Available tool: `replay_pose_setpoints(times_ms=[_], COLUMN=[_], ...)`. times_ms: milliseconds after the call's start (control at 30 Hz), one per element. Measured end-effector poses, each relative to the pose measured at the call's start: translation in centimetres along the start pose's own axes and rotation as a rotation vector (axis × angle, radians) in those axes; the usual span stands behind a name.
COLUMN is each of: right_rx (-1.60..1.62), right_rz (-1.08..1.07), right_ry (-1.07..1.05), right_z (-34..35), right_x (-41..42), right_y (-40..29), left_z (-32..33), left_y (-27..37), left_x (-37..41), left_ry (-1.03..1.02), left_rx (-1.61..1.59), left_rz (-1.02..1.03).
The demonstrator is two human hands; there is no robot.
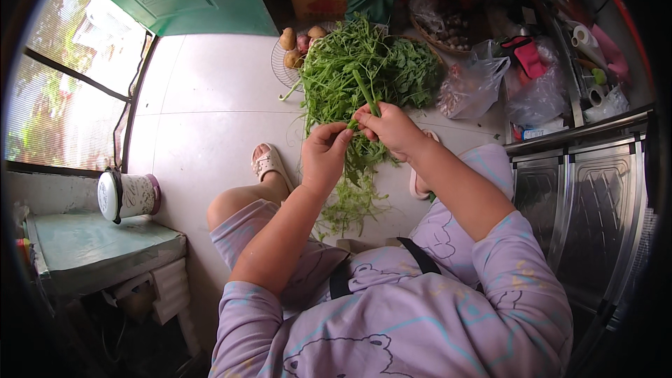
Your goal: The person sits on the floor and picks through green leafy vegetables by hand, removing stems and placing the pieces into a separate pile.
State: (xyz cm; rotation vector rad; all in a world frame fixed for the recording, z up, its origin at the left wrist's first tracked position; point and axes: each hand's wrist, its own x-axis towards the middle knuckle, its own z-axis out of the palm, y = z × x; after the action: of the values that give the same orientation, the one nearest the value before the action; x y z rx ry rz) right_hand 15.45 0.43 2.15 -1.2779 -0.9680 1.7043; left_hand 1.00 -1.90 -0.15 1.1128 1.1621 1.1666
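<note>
My right hand (386, 126) is closed around a thick green stem (366, 93), whose upper end points away from me. My left hand (328, 149) pinches the leafy lower part between thumb and forefinger, close beside the right. Under and beyond both hands lies a large heap of leafy green vines (341, 68) with thin tendrils. Darker leafy greens (415, 71) rest in a basket to the heap's right. Thin, pale green trimmings (349, 207) are scattered on the floor between my feet.
A wire basket (278, 65) with potatoes and a reddish onion stands behind left. Plastic bags (480, 81) and a basket of small bulbs (454, 37) are at right. Metal cabinet doors (583, 194) flank my right side; a low green table (105, 244) stands left.
</note>
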Motion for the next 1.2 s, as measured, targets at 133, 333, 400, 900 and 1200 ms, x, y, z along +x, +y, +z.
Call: replay_pose_setpoints(times_ms=[133,333,400,900,1200], right_rx=[0.085,-0.121,-0.199,-0.527,-0.889], right_rz=[0.044,-0.024,-0.031,-0.197,-0.456], right_ry=[-0.027,0.050,0.084,-0.033,0.101], right_z=[0.7,0.9,-0.2,0.9,1.9], right_x=[-0.1,-0.2,-0.1,-2.1,-0.9], right_y=[0.9,0.8,1.8,0.6,2.5], left_z=[0.2,-0.6,-2.7,-4.0,-1.6], left_y=[-0.1,-0.1,-0.4,1.0,0.7], left_x=[0.1,1.0,2.6,3.1,1.7], left_ry=[0.022,0.100,0.241,0.386,0.272], left_rx=[-0.139,-0.388,-0.515,-0.634,-0.646], left_rz=[-0.071,-0.033,-0.033,-0.012,-0.120])
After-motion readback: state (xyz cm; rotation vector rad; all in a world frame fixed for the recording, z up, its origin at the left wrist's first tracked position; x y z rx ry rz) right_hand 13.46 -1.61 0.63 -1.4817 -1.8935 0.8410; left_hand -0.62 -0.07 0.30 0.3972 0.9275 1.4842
